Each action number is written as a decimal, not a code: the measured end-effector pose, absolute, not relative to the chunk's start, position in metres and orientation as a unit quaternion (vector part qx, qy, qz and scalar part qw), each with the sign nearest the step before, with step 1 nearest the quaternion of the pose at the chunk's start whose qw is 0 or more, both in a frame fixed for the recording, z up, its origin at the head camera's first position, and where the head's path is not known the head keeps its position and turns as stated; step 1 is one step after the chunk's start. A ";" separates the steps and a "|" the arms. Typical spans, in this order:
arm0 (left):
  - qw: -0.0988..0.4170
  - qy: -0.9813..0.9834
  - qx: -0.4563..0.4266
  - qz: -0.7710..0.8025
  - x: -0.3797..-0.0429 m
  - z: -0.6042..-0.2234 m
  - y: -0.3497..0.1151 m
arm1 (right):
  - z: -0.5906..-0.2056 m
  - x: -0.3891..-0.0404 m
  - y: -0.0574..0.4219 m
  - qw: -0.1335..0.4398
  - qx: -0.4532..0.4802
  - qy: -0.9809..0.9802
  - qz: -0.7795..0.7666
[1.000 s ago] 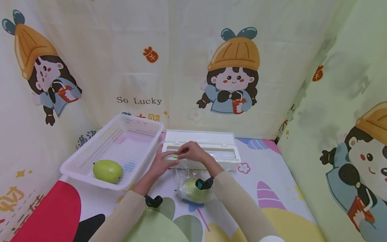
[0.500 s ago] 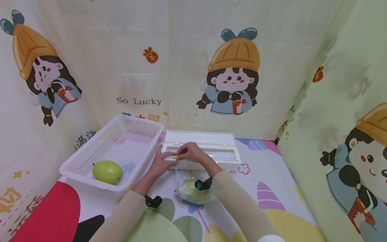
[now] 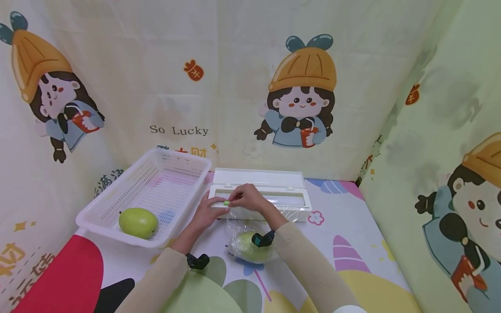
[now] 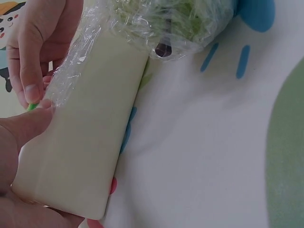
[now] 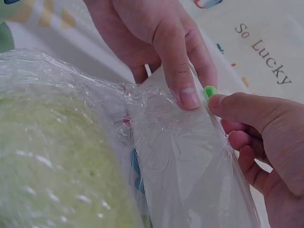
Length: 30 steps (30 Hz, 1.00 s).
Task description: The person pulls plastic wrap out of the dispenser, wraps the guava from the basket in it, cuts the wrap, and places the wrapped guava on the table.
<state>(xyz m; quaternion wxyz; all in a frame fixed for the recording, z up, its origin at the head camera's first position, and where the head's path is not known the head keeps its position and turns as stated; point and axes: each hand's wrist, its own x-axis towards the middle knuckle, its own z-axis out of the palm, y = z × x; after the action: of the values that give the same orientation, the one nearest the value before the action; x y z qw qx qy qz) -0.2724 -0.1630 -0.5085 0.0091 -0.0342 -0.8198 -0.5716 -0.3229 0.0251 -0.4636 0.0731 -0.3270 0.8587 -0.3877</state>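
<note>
A white cling film dispenser (image 3: 270, 213) lies on the table with its lid raised at the back. My left hand (image 3: 206, 211) grips its left end, thumb along the front edge in the left wrist view. Between thumb and fingertips, my right hand (image 3: 247, 198) pinches the small green slider (image 5: 210, 91) at the box's edge, close by the left thumb. Clear film (image 5: 166, 133) drapes down the front of the box and runs to a green mango (image 3: 250, 247) wrapped in it. The right wrist partly covers this mango in the head view.
To the left stands a white perforated plastic basket (image 3: 105, 228) holding one unwrapped green mango (image 3: 138, 222). The patterned tablecloth (image 3: 305, 261) covers the table, and printed cloth walls (image 3: 242, 87) rise behind and at both sides.
Both hands keep nearly the same places at the dispenser, the right still pinching the green slider. The head view has shifted very slightly.
</note>
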 end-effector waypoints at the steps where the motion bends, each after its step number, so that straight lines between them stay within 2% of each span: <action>1: 0.008 -0.822 -0.035 -0.568 -0.273 -0.508 -0.163 | -0.463 -0.323 0.025 0.074 -0.328 0.858 -0.389; 30: 0.011 -0.824 -0.027 -0.565 -0.271 -0.507 -0.163 | -0.464 -0.319 0.026 0.066 -0.353 0.858 -0.366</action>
<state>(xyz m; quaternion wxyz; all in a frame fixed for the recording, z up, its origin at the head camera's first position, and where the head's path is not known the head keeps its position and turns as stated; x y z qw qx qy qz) -0.2714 -0.1630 -0.5073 0.0105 -0.0273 -0.8244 -0.5653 -0.3189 0.0261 -0.4639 0.0660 -0.3531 0.8584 -0.3661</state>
